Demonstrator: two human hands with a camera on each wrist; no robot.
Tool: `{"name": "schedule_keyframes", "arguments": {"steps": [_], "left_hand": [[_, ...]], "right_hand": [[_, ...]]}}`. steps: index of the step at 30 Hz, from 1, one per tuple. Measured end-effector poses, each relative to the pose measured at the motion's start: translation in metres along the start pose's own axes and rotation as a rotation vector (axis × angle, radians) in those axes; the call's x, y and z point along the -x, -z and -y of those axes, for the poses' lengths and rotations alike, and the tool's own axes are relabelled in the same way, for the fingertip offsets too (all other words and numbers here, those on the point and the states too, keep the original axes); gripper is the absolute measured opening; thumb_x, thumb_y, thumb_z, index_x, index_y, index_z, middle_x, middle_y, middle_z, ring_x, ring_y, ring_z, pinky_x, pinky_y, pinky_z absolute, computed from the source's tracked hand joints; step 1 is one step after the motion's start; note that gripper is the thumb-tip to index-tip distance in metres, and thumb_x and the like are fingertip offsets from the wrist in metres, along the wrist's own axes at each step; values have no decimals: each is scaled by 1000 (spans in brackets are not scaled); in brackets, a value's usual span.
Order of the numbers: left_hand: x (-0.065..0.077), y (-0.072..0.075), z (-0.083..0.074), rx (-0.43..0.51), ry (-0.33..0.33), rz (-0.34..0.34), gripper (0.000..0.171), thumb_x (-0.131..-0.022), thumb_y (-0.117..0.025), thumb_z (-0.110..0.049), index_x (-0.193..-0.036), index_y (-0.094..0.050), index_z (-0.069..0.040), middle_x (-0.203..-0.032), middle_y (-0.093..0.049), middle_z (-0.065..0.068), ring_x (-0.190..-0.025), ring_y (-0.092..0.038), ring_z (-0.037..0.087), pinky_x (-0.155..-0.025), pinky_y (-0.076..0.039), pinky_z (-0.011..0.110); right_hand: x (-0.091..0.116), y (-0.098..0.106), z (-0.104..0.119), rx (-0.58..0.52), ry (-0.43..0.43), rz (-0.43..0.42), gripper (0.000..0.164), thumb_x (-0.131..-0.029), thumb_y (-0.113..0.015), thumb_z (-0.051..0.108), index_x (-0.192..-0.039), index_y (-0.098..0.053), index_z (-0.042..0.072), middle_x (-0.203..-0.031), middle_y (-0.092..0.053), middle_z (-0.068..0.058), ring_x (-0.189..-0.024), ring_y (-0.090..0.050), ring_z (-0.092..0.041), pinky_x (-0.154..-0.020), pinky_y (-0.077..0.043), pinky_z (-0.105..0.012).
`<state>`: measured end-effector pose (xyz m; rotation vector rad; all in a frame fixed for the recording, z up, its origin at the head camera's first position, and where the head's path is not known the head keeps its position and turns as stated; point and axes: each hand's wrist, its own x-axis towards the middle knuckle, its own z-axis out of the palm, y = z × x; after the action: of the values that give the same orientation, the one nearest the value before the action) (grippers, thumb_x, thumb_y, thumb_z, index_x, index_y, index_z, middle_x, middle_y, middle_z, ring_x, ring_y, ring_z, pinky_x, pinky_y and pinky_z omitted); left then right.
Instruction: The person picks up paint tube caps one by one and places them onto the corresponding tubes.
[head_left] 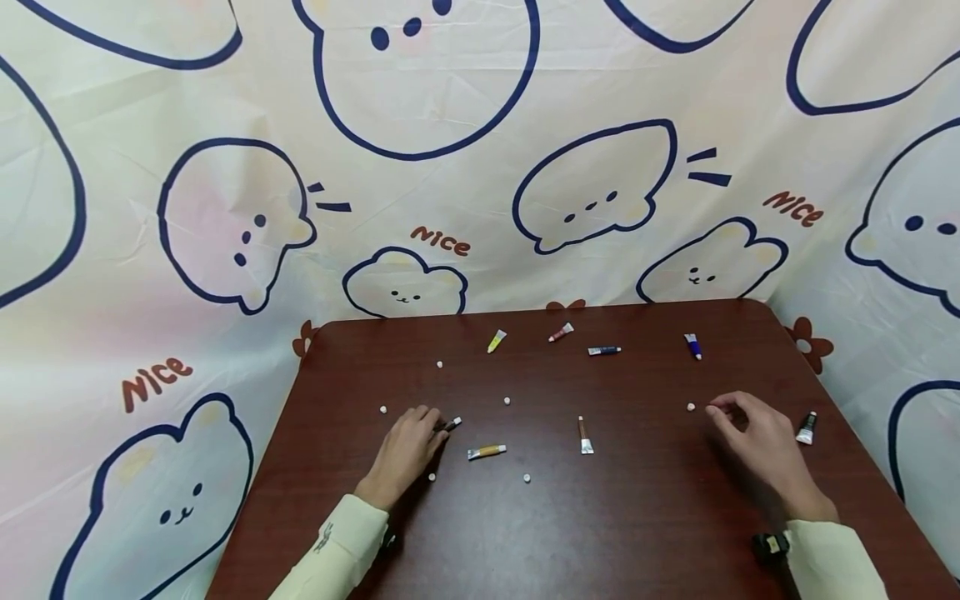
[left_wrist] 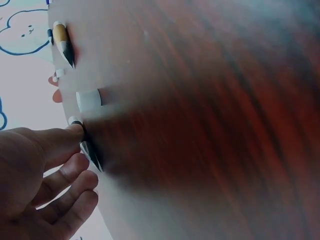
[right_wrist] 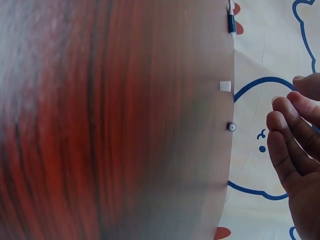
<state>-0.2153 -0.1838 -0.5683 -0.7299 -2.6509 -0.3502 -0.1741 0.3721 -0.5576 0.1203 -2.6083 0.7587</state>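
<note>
Near the left side of the table, my left hand [head_left: 405, 446] pinches a small dark paint tube with a white cap [head_left: 453, 423]. The left wrist view shows the thumb against this dark tube [left_wrist: 90, 150], with the other fingers curled behind it. A white cap [left_wrist: 90, 101] lies beside it. An ochre paint tube [head_left: 487, 452] lies just right of that hand. At the right, my right hand [head_left: 761, 437] is held over the table with loosely bent fingers and nothing between them. Its fingertips are close to a small white cap [head_left: 691, 407]; a black paint tube [head_left: 807, 427] lies beyond its outer side.
Along the far edge lie a yellow tube [head_left: 495, 342], a reddish tube [head_left: 561, 332], a navy tube [head_left: 604, 351] and a blue tube [head_left: 693, 347]. A brown tube [head_left: 585, 436] lies mid-table. Several white caps are scattered leftward, one [head_left: 527, 478] near the front. A printed cloth [head_left: 480, 192] hangs behind.
</note>
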Motion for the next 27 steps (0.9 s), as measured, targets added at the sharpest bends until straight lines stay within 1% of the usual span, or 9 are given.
{"name": "schedule_keyframes", "arguments": {"steps": [2,5,11,15,19,22,27], "left_hand": [[2,1,0,-4,-10,-14,22,-89,-92,-13,-98,-72,-8,-89,-68,4,-79,-64,23,-71,-58,39],[6,4,-1,4,-24,-36,23,-87,-93,-12,-99,-73,-7,-89,-69,5,-79,-64,23,-71,-58,39],[13,9,-5,17,-25,-61,25,-86,-93,-11,-99,-73,-7,-90,-70,5,-80,-63,23,-71,-58,39],[17,16,-8,13,-1,-36,22,-88,-92,-13,-98,-72,-10,-88,-68,2,-80,-62,21,-71,-57,38],[21,22,-11,30,35,-4,18,-91,-90,-16,-97,-73,-13,-88,-68,0,-82,-63,20,-75,-58,37],[25,24,-13,35,50,12,19,-91,-90,-19,-98,-74,-13,-89,-69,0,-83,-64,20,-77,-58,38],[33,27,-15,28,76,64,24,-91,-90,-25,-100,-73,-10,-90,-68,0,-83,-63,20,-75,-58,38]], "right_hand": [[1,1,-2,-2,12,-8,13,-95,-85,11,-103,-75,8,-91,-73,-7,-80,-51,8,-71,-39,-3],[1,3,-5,-1,19,-23,10,-96,-84,11,-102,-76,9,-90,-73,-6,-81,-50,15,-71,-40,-3],[1,8,-12,2,-7,-11,11,-97,-83,13,-103,-76,8,-91,-74,-8,-81,-48,17,-69,-39,-3],[1,10,-17,15,-14,-15,12,-96,-84,12,-103,-76,7,-91,-75,-9,-80,-48,18,-69,-39,-5],[1,12,-22,23,-27,-15,12,-96,-84,12,-103,-76,6,-91,-75,-10,-80,-46,18,-69,-39,-6],[2,14,-26,36,-44,-3,13,-97,-83,14,-104,-76,6,-91,-74,-10,-79,-45,18,-68,-38,-7],[5,16,-32,57,-71,20,14,-98,-82,16,-105,-76,6,-92,-74,-10,-78,-46,16,-67,-38,-9]]}}
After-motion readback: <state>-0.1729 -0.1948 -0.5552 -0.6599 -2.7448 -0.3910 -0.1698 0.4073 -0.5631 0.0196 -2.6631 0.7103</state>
